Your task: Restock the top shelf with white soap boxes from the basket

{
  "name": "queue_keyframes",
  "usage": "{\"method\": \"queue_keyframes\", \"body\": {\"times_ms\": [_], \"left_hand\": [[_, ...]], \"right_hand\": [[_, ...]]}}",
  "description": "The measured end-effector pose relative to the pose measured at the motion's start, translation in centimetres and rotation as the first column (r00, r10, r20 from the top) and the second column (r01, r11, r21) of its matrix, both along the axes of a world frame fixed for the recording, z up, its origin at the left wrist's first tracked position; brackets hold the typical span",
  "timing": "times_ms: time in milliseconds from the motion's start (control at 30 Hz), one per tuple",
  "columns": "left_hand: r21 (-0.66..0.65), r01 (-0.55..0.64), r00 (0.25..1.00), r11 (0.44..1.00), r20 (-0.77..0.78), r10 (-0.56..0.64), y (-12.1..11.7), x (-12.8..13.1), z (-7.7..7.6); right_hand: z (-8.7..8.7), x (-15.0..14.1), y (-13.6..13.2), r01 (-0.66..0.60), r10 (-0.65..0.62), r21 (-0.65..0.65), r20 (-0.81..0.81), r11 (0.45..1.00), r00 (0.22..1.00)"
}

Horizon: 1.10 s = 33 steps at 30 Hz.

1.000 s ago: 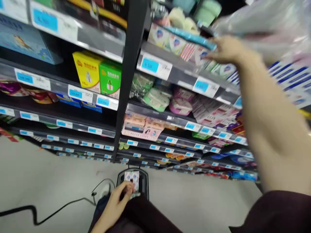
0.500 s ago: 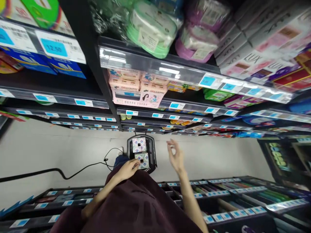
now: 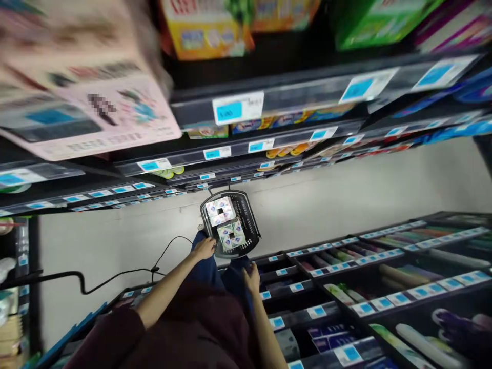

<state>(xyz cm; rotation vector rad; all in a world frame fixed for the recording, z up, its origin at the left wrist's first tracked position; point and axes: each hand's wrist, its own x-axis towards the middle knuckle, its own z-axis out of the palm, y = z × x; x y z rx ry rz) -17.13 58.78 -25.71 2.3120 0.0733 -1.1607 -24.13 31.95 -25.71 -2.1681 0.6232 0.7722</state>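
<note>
A black shopping basket (image 3: 251,225) stands on the floor, with two packs in it. One white patterned pack (image 3: 213,209) lies toward the shelf side; a greenish-white pack (image 3: 237,239) lies nearer to me. At the basket's near left edge is my left hand (image 3: 205,248), its fingers loosely bent and holding nothing I can see. Whether it touches the rim I cannot tell. My right hand (image 3: 251,279) hangs beside my trouser leg, below the basket, fingers apart and slightly curled with nothing in them.
Stocked shelves with price tags rise in front, and a pink box (image 3: 126,118) juts close at upper left. Behind me runs another shelf unit (image 3: 338,266) with rolled goods. A black cable (image 3: 115,279) crosses on the left. Grey floor (image 3: 315,189) extends along the aisle.
My right hand has come down and in toward my leg. My left hand has drawn back from the near pack to the basket's edge. The view has moved closer to the front shelves.
</note>
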Motion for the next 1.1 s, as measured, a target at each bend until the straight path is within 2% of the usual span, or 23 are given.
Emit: {"method": "queue_keyframes", "body": {"times_ms": [133, 233, 367, 467, 600, 733, 867, 1000, 1067, 1100], "left_hand": [[0.050, 0.065, 0.993, 0.997, -0.107, -0.059, -1.7, 0.2, -5.3], [0.078, 0.087, 0.988, 0.993, -0.136, -0.075, -2.7, -0.1, -8.7], [0.061, 0.126, 0.980, 0.990, -0.165, -0.115, -3.4, -1.0, -11.9], [0.007, 0.155, 0.971, 0.988, -0.186, -0.151, -3.2, -2.0, -13.5], [-0.030, 0.163, 0.960, 0.986, -0.224, -0.166, -2.5, -3.5, -14.9], [-0.031, 0.153, 0.958, 0.988, -0.239, -0.156, -2.0, -4.4, -15.7], [-0.004, 0.128, 0.971, 0.992, -0.201, -0.126, -2.2, -4.0, -16.4], [0.037, 0.104, 0.986, 0.994, -0.133, -0.098, -2.6, -2.3, -17.2], [0.044, 0.098, 0.992, 0.994, -0.081, -0.094, -3.0, -1.2, -17.4], [0.045, 0.095, 0.994, 0.994, -0.050, -0.093, -3.3, -0.6, -17.5]], "right_hand": [[-6.9, 3.3, -0.3, -0.001, 0.000, -0.086, -0.009, 0.996, 1.000], [-12.0, 5.9, 1.0, -0.022, 0.022, -0.118, -0.003, 0.993, 1.000], [-17.8, 8.8, 4.1, -0.035, 0.036, -0.132, 0.006, 0.991, 0.999], [-20.6, 10.4, 6.0, -0.136, 0.136, -0.175, -0.017, 0.975, 0.991], [-22.1, 11.8, 6.1, -0.289, 0.283, -0.158, -0.059, 0.944, 0.957], [-22.3, 12.1, 4.3, -0.360, 0.357, -0.093, -0.046, 0.928, 0.933], [-22.7, 12.3, 3.3, -0.417, 0.415, -0.053, -0.045, 0.907, 0.909], [-22.8, 13.0, 2.7, -0.364, 0.362, -0.064, -0.045, 0.929, 0.931], [-22.4, 13.0, 2.0, -0.237, 0.237, -0.079, -0.011, 0.968, 0.971], [-22.0, 12.6, 1.5, -0.120, 0.122, -0.077, 0.022, 0.990, 0.992]]}}
